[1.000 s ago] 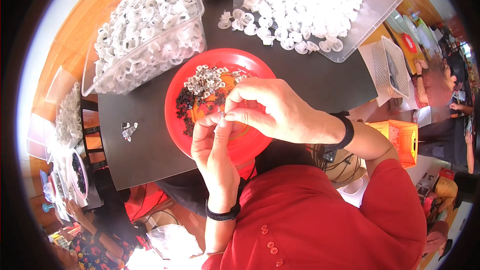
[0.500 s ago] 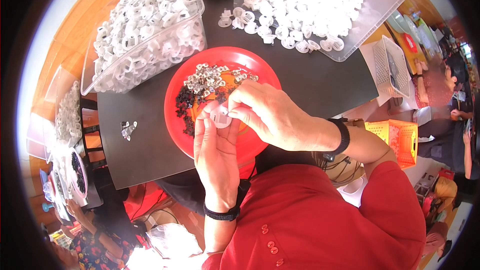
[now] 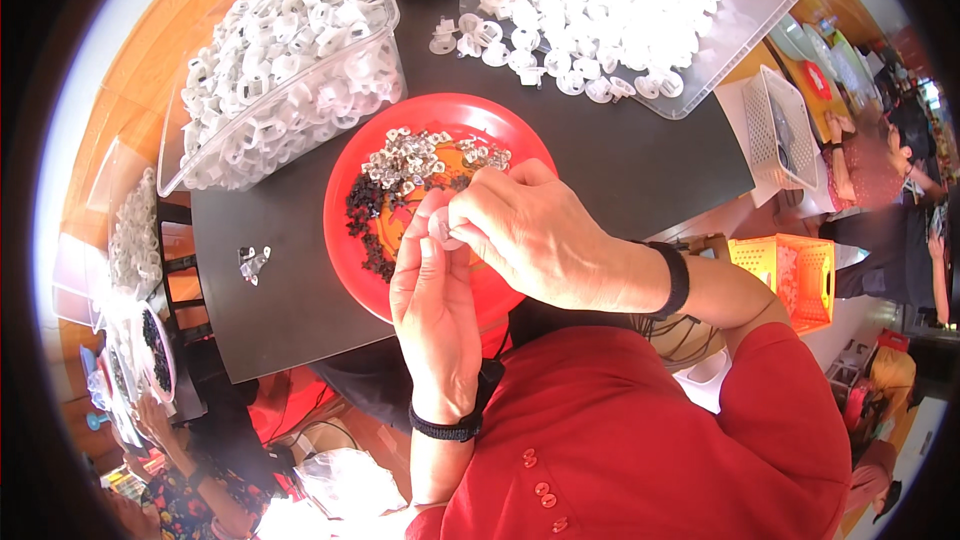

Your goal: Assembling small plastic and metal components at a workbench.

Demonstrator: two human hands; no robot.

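Left grip [image 3: 437, 305], right grip [image 3: 550, 240], both pinching one white disc [image 3: 438, 226], one red tray [image 3: 345, 165] beneath, two wristbands [image 3: 447, 428].

The right hand [image 3: 545, 240] now hides more of the round white piece [image 3: 440, 227].

Left fingers [image 3: 408, 258] extended, right fingers [image 3: 482, 206] pinched just beside.

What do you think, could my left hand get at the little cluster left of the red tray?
Probably yes: only the red tray's rim seems to lie between your left hand and the little cluster on the dark table, though that hand holds a white piece.
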